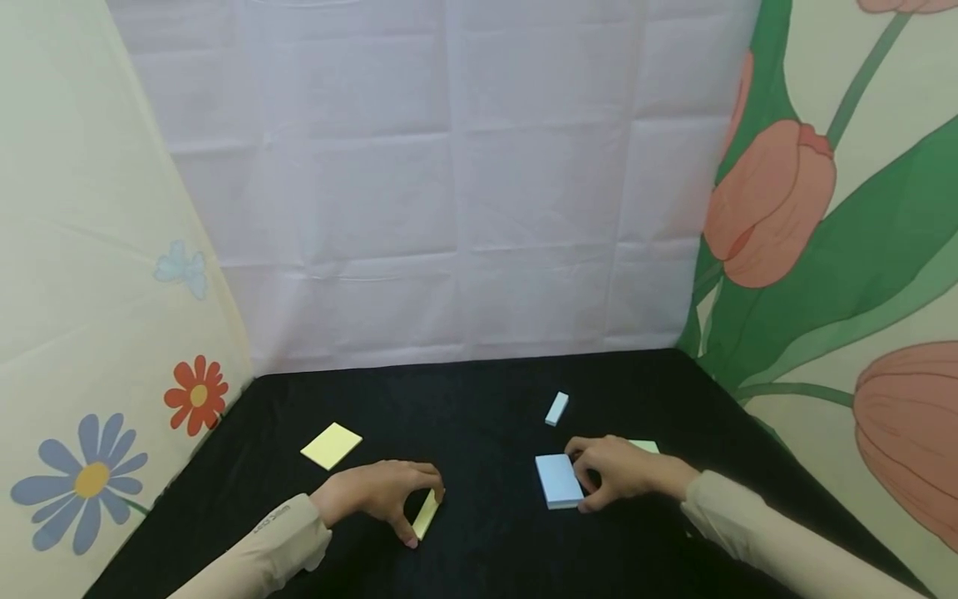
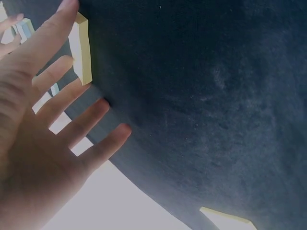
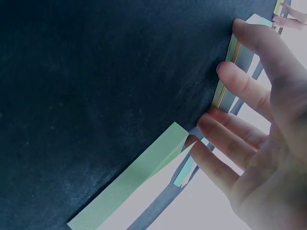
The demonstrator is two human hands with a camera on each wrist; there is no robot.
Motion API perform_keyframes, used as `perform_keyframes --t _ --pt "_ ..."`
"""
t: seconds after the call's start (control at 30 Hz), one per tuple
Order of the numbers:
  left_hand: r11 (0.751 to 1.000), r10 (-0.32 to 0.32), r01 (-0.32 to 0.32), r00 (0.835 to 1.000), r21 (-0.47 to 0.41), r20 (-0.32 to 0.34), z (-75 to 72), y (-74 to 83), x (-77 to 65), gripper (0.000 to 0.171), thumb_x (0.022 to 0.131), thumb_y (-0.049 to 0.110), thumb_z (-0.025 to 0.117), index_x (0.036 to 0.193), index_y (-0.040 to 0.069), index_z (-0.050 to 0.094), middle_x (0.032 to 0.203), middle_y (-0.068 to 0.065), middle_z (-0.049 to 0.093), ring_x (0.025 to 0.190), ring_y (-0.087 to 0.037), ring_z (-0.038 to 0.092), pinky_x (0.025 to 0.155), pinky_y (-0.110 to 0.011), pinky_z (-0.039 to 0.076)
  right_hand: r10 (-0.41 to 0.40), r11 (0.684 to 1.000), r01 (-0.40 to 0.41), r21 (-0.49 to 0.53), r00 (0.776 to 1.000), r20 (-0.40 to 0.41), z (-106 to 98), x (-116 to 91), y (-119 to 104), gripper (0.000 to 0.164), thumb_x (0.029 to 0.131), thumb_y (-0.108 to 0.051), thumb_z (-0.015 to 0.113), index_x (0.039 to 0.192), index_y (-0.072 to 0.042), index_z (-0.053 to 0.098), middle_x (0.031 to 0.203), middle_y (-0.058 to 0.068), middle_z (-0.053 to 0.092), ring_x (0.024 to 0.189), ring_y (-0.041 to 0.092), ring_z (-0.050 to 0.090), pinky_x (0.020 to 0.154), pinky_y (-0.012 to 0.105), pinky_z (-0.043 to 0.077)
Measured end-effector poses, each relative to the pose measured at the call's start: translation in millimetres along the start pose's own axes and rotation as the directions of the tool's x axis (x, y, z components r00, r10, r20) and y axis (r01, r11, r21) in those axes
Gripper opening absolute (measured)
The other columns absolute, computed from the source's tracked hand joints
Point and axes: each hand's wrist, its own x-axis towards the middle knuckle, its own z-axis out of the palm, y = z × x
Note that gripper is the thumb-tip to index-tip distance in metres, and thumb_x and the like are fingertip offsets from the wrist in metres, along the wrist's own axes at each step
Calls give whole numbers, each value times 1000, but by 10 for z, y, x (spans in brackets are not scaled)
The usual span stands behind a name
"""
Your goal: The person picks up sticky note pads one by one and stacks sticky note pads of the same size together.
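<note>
My left hand (image 1: 392, 497) pinches a narrow yellow sticky note pad (image 1: 427, 514) end to end, thumb at the near end and fingers at the far one. In the left wrist view that yellow pad (image 2: 84, 52) stands on its edge, the other fingers spread beside it. On the right, a larger blue sticky note pad (image 1: 557, 480) lies flat, and my right hand (image 1: 614, 472) grips its right side, thumb by the near corner and fingers by the far one. Coloured layers show along the side of this blue pad (image 3: 225, 79) in the right wrist view.
A yellow square pad (image 1: 332, 446) lies at the left on the black tablecloth (image 1: 464, 416). Further back stands a small light blue strip pad (image 1: 557, 408). Partly behind my right hand is a green pad (image 1: 645, 446). Patterned and white cloths (image 1: 449, 183) enclose the table.
</note>
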Motion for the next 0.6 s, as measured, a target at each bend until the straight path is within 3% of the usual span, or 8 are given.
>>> perform_keyframes --t 0.6 --pt "1000 12 -11 999 22 -47 59 -5 36 52 70 52 70 111 26 53 116 11 52 101 -8 49 80 -27 42 15 1000 -15 9 1000 6 -10 -2 -7 32 72 -56 65 60 -30 49 116 0 51 80 3 48 66 25 41"
